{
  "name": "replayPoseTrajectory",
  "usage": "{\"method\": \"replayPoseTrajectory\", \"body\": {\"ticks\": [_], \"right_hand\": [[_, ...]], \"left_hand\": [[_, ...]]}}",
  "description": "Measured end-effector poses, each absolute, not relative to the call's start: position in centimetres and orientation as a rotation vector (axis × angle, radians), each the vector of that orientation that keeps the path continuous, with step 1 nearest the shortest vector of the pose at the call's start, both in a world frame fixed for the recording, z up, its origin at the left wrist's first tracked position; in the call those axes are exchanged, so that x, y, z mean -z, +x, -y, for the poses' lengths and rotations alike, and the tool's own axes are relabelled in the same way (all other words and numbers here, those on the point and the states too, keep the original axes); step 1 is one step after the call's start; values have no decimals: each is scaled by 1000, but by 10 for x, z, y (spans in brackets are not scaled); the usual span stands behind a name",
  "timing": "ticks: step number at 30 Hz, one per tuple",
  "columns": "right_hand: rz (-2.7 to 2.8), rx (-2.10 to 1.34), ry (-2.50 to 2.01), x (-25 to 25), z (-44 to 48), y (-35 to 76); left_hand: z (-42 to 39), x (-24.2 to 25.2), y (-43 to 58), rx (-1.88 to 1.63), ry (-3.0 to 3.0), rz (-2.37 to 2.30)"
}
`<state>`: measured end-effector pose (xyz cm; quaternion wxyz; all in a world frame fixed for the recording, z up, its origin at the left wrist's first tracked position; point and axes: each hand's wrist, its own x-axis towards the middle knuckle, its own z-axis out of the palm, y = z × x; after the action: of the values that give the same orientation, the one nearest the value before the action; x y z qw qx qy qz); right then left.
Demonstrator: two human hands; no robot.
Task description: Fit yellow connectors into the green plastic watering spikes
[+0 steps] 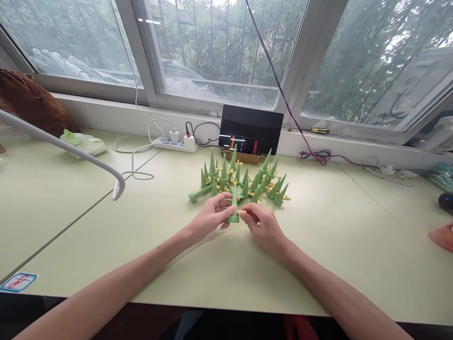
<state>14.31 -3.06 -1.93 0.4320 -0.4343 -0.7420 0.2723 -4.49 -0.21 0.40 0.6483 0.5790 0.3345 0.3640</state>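
In the middle of the table, my left hand [216,213] is closed around a green plastic watering spike [234,218], its tip pointing up and its ribbed cap at the bottom. My right hand [261,222] pinches a small yellow valve [242,212] at the side of that spike, just above the cap. Whether the valve is fully seated in the spike cannot be made out. Just beyond my hands stand many similar green spikes [223,174], most upright on their caps with yellow valves sticking out. One spike [200,193] lies on its side at the left of the group.
Behind the spikes a black tablet [251,127] leans on a cardboard stand. A white power strip [177,145] with plugs and cables lies to its left. A green packet [85,143] is farther left, near a grey curved bar [71,148]. Bundled wires [316,156] lie at right.
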Motion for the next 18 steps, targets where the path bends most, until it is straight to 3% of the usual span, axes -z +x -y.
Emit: {"method": "replayPoseTrajectory", "body": {"ticks": [6, 18], "right_hand": [[1903, -475, -1039, 23, 29, 144], [1741, -695, -1155, 18, 34, 138]], "left_hand": [[6, -3, -43, -829, 1416, -739], [6, 4, -44, -920, 1741, -769]]}}
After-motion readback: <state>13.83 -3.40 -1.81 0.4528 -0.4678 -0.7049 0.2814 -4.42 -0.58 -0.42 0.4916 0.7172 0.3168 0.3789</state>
